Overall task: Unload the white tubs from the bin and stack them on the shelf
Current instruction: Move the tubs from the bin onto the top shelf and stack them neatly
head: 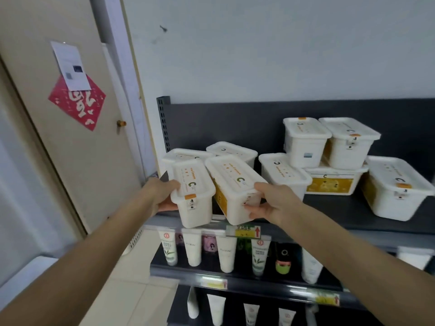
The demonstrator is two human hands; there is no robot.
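I hold two white lidded tubs side by side at the front left edge of the dark top shelf (pixel 341 209). My left hand (pixel 162 191) grips the left tub (pixel 193 196) by its left side. My right hand (pixel 270 203) grips the right tub (pixel 233 187), which is tilted and shows a yellow label on its side. Two more tubs (pixel 231 150) stand right behind them on the shelf. Further right, several tubs (pixel 329 161) stand stacked in two layers, with one large tub (pixel 397 187) at the far right. The bin is out of view.
A beige door (pixel 70 128) with a red paper sign and a note stands to the left. Lower shelves (pixel 235 276) carry rows of cosmetic tubes. A yellow price tag (pixel 243 231) hangs on the top shelf's front edge. A white wall rises behind the shelf.
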